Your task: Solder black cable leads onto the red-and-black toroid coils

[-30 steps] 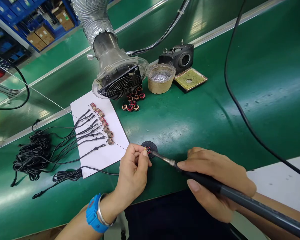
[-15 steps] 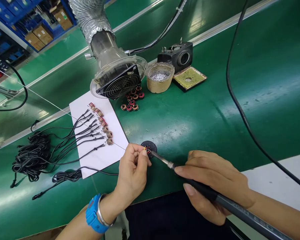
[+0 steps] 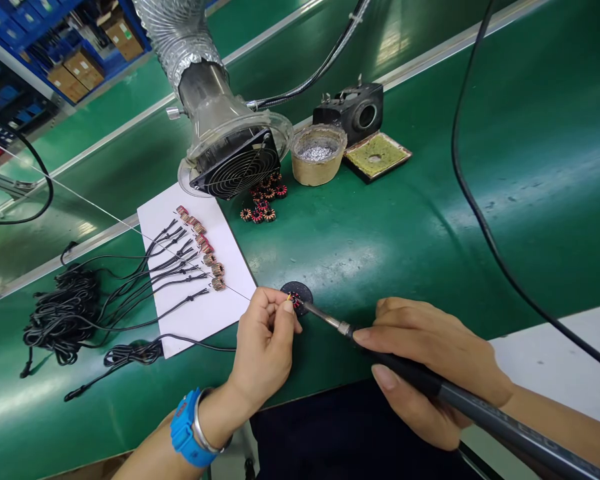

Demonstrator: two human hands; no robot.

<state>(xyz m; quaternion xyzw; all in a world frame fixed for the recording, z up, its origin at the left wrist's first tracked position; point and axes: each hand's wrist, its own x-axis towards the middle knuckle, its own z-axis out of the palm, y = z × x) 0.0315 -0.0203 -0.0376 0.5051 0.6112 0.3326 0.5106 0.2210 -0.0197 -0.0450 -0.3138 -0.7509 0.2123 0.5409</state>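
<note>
Across the broad green surface [image 3: 380, 247] we see a fume extractor [image 3: 207, 87] standing well apart from the joint, so we judge that some smoke could drift past it toward us. We have the right hand [image 3: 437, 337] wrapped around the handle of a soldering iron [image 3: 490, 417], much like a thick pen. Its tip points at our left hand [image 3: 267, 347], so a slip of that grip could burn the fingertips. Our left thumb and forefinger are pinched together; we cannot tell whether they grip the small coil itself. A black cable [image 3: 195, 341] runs in behind this hand, and a tug on it might pull the work askew. If the tip lingers, we expect the heat could scorch the winding insulation. The red-and-black toroidal coil [image 3: 296, 302] lies over a round black disc [image 3: 307, 291], just beside the left fingertips and between them and the iron's tip, with the right hand farther back; contact with the tip is too small to tell. A thin silvery wire [image 3: 240, 293] leads into our left hand; should it snag, the feed could jerk.
</note>
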